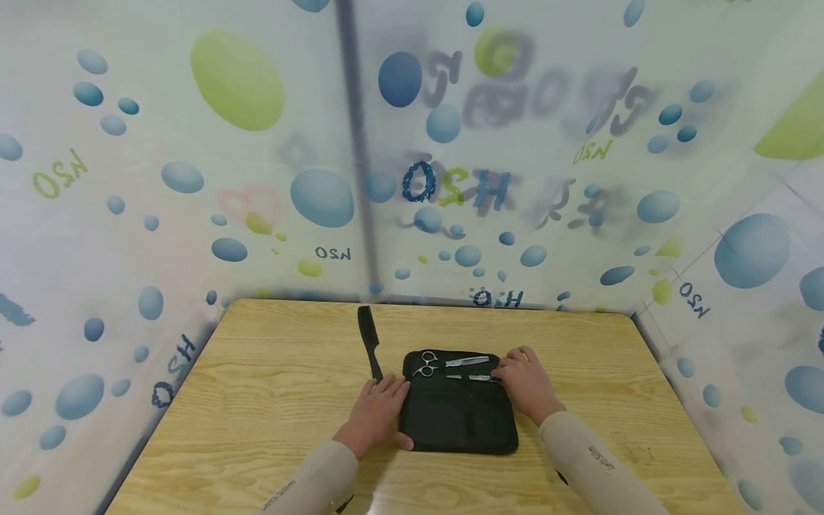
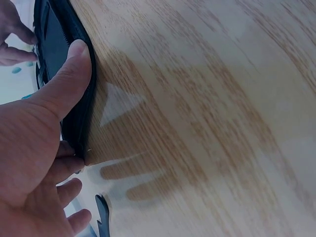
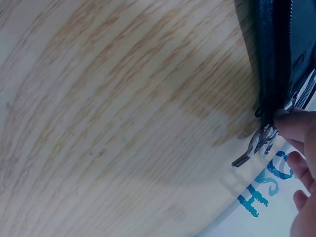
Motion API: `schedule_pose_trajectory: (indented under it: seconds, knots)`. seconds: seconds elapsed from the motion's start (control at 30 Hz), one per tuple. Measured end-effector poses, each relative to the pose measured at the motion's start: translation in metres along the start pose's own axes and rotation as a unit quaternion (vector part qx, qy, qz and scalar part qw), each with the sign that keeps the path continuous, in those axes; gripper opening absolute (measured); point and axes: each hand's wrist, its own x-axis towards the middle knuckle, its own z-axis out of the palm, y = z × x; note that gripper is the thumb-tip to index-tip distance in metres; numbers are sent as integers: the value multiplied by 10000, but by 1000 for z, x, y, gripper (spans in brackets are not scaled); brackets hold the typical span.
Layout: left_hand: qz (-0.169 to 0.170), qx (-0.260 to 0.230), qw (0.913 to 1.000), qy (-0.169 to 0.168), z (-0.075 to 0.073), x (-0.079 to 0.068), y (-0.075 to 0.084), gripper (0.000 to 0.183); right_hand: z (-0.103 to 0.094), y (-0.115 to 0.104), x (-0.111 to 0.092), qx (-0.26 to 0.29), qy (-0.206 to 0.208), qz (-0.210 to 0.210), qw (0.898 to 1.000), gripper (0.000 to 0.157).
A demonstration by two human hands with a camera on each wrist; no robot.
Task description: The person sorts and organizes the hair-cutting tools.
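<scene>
A black zippered case (image 1: 460, 422) lies on the table before me. My left hand (image 1: 378, 410) holds its left edge, the thumb (image 2: 74, 74) over the rim and the forefinger by the corner. Across the top of the case is one pair of silver scissors (image 1: 466, 362), finger loops to the left. Below it is a second pair of scissors (image 1: 479, 378), pointing left, with its loops at the right edge. My right hand (image 1: 529, 383) pinches this second pair near the loops (image 3: 256, 145), which jut past the case's edge in the right wrist view.
A black comb (image 1: 369, 336) with a handle lies to the left of the case, its handle end by my left fingers. The wooden table (image 1: 277, 372) meets a wall (image 1: 257, 164) printed with blue and green dots at its far edge.
</scene>
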Motion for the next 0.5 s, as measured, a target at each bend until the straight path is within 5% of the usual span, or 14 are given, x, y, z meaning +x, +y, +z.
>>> schedule_pose_trajectory:
  seconds: [0.5]
  knots:
    - [-44, 7, 10000, -52, -2, 0, 0, 105, 1, -10, 7, -9, -10, -1, 10000, 13]
